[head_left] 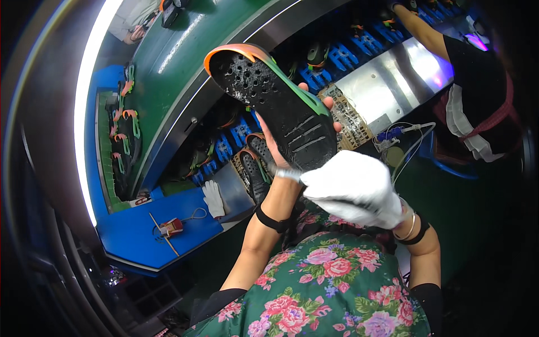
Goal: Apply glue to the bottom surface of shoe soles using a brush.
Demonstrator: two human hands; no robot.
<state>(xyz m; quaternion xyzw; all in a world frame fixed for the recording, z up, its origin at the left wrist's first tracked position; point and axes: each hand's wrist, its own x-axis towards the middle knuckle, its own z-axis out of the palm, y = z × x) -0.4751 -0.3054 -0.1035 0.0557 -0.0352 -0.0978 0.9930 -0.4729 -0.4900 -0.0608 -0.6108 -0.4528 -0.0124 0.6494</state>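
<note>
"Grasping what, the left hand (274,145)?"
"A sole (281,115), raised ahead of the apron (331,286)."
"And the right hand (359,191)?"
"Gloved, clenched around a thin, blurred tool (289,174) near the sole's lower end."

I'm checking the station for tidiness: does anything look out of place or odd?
A white glove lies loose by the blue tabletop; it looks odd because the right hand is gloved while the left hand is bare.

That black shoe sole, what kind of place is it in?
Probably a shoe factory: the left hand holds the black shoe sole, blue holders sit in a row, and more soles are lined up at the left.
</note>
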